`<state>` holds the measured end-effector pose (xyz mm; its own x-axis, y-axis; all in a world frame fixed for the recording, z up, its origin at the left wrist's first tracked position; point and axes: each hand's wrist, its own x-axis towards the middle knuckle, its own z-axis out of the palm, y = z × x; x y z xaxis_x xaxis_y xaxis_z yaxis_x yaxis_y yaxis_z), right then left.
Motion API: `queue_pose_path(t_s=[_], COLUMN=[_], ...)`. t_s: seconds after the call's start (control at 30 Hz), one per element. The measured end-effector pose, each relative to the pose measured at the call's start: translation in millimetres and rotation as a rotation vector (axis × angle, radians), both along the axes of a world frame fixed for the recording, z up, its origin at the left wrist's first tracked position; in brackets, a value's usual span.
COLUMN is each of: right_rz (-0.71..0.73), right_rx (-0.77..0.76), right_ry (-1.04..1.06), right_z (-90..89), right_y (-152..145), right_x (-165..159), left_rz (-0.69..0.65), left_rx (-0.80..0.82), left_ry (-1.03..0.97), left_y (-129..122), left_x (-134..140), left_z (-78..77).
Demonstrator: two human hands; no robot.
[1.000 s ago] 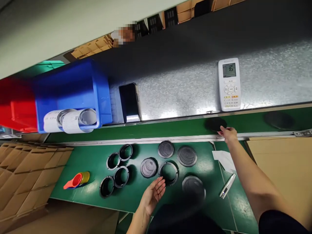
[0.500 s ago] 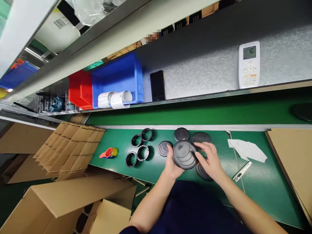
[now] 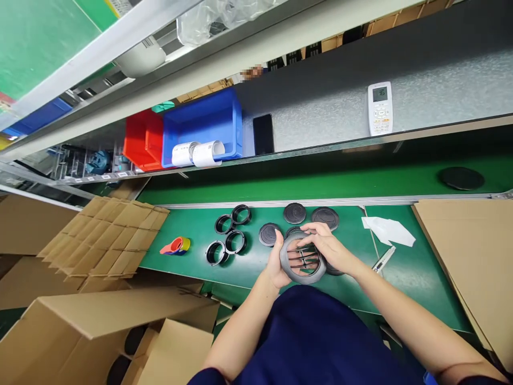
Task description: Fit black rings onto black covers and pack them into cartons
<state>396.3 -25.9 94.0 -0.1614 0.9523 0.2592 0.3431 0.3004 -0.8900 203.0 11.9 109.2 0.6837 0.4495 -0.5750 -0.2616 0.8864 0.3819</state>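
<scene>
A round dark-grey air vent [image 3: 304,278] is held in front of my body, its slats turned so that I can see through it. My left hand [image 3: 277,264] grips its left side, thumb along the rim and fingers behind. From the right, my right hand [image 3: 326,247] touches the upper rim and slats with bent fingers. Just beyond lie several similar vents with closed faces, among them a left one [image 3: 268,234], a back one [image 3: 294,213] and a right one [image 3: 325,217]. Another is partly hidden under my right hand.
Several black rings [image 3: 235,242] and red, yellow and blue tape-like rings [image 3: 176,246] sit left on the green bench. At right are white paper [image 3: 388,231], a utility knife [image 3: 383,259] and cardboard sheets [image 3: 468,256]. A shelf edge [image 3: 312,149] overhangs the back.
The vent's slats have swung from closed to open, leaving see-through gaps. My right hand has shifted left over the vent's top. The camera view has turned slightly.
</scene>
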Motion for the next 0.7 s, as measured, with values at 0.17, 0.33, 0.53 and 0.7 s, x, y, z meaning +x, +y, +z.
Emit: queue_pose_path(t_s=[0.17,0.33,0.53,0.7], right_rz=[-0.033,-0.012,0.247,0.235], right_rx=[-0.061,-0.008,0.072,-0.202], right_ry=[0.095,-0.034,-0.386,-0.351], right_z=[0.9,-6.8,-44.5,-81.5], right_y=[-7.4,-15.3,-39.9,-25.0], right_x=[-4.3,-19.1,-58.8,-90.9], left_rz=[-0.027,0.026,-0.066,-0.094], left_rx=[-0.009,-0.037,-0.186,-0.22], left_ry=[0.004,0.082,0.201,0.18], left_y=[-2.1,-1.2,-8.4,-6.3], left_x=[-8.7,-20.5,-50.8,-68.6], left_z=[3.5,-3.5,-46.5,-76.7])
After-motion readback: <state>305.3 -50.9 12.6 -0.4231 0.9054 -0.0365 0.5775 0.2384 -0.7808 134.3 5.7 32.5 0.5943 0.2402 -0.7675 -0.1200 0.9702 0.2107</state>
